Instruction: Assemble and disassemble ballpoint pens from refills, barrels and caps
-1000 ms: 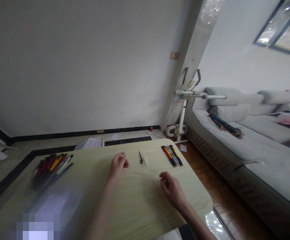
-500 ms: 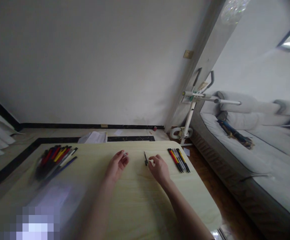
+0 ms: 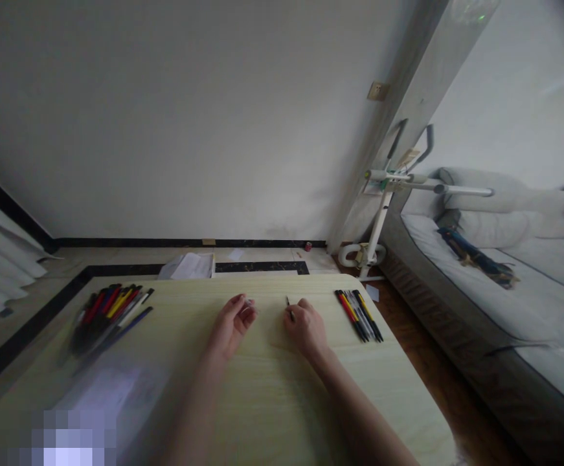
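My left hand is closed in a pinch above the middle of the table. Between its thumb and fingers is a small clear-whitish piece, too small to name. To the right, my right hand has its fingers closed on a thin black pen part; its narrow end sticks out past the fingers and the rest is mostly hidden. Beside that hand, several pens with red, yellow, clear and black barrels lie side by side. A heap of pens in mixed colours lies at the table's left.
The pale wooden table carries a whitish sheet, blurred, at the lower left. Past the far edge are papers in a box on the floor. White exercise equipment and a grey sofa stand to the right.
My right hand has closed on the black pen part that lay beside its fingers. My left hand keeps its pinch on the small clear piece. The view has shifted slightly.
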A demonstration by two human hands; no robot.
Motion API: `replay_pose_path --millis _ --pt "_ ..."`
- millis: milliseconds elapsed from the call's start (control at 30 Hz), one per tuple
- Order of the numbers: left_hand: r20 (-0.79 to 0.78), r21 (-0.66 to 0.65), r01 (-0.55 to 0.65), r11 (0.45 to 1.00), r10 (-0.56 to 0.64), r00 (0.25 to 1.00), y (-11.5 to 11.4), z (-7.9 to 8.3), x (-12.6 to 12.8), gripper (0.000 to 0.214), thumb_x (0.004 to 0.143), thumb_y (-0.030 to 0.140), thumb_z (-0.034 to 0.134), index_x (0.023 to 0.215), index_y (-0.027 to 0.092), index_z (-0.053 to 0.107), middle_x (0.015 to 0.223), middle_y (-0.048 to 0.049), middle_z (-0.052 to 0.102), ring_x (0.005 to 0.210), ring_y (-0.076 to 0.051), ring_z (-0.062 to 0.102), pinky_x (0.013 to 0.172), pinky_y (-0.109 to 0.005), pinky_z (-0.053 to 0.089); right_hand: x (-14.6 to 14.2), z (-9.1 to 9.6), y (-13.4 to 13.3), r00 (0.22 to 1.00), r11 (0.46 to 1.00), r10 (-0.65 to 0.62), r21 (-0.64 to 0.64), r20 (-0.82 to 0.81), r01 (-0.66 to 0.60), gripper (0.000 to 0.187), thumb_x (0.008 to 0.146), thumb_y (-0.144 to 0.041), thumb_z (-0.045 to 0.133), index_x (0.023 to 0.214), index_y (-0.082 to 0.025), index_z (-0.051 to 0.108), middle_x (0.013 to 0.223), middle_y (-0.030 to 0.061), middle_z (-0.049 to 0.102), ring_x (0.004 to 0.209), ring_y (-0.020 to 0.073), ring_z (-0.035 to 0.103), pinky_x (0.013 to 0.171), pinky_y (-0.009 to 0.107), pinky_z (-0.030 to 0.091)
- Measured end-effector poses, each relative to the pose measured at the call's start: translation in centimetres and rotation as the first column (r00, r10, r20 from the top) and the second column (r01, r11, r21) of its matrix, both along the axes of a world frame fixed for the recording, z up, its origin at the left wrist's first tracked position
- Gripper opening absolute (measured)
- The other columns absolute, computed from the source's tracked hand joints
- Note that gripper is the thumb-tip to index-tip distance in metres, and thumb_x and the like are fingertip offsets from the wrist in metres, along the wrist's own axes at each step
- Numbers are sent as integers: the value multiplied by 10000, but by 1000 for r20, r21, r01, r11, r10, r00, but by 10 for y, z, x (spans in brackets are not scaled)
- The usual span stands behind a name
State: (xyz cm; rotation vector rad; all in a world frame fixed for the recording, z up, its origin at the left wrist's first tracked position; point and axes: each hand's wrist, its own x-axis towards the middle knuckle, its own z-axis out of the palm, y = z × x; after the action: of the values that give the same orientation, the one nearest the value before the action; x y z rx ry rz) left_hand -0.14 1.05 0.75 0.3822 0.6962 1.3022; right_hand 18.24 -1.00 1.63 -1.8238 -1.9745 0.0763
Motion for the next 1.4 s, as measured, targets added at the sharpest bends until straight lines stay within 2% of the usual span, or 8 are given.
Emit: replay_pose_path --millis 233,433,667,967,1233,1400 --pt "6 9 9 1000 -9 1000 -1 0 0 172 715 152 613 872 156 544 782 -31 648 635 -99 621 577 -203 514 -5 2 1 998 998 57 -26 -2 -57 176 804 -267 499 867 -224 658 818 42 563 720 139 540 640 225 384" --pt "18 2 14 1000 -14 1000 -1 1 0 149 724 156 602 864 162 551 780 -28 648 636 -95 617 577 -203 511 -21 5 2 990 990 141 -28 20 -141 172 787 -228 516 891 -211 652 853 55 561 789 152 543 695 225 400" --pt "55 -1 2 1000 -2 998 1 -3 -2 156 716 157 612 862 165 559 777 -10 643 651 -83 611 590 -193 506 -38 7 2 973 975 224 -21 55 -223 149 800 -223 504 792 -209 653 793 44 572 808 155 529 721 240 383" --pt "85 72 10 997 -16 996 -1 3 -2 163 727 167 609 880 174 554 813 -19 631 664 -86 603 609 -206 500 -43 1 -5 961 965 263 -22 82 -262 212 823 -236 471 686 -202 629 765 33 562 765 141 509 685 243 367" --pt "74 68 -60 996 55 996 2 2 -2 190 705 154 628 872 185 545 890 -29 638 733 -101 615 675 -235 503 -40 0 -9 955 956 294 31 -45 -292 149 821 -208 473 752 -200 605 789 32 576 791 139 526 711 240 392" --pt "99 64 -107 992 100 990 3 2 -2 186 694 145 633 850 193 543 890 -23 641 751 -112 622 687 -247 502 -33 -5 -8 927 955 295 94 -231 -280 141 821 -201 450 797 -196 589 722 15 600 685 122 545 646 224 410"
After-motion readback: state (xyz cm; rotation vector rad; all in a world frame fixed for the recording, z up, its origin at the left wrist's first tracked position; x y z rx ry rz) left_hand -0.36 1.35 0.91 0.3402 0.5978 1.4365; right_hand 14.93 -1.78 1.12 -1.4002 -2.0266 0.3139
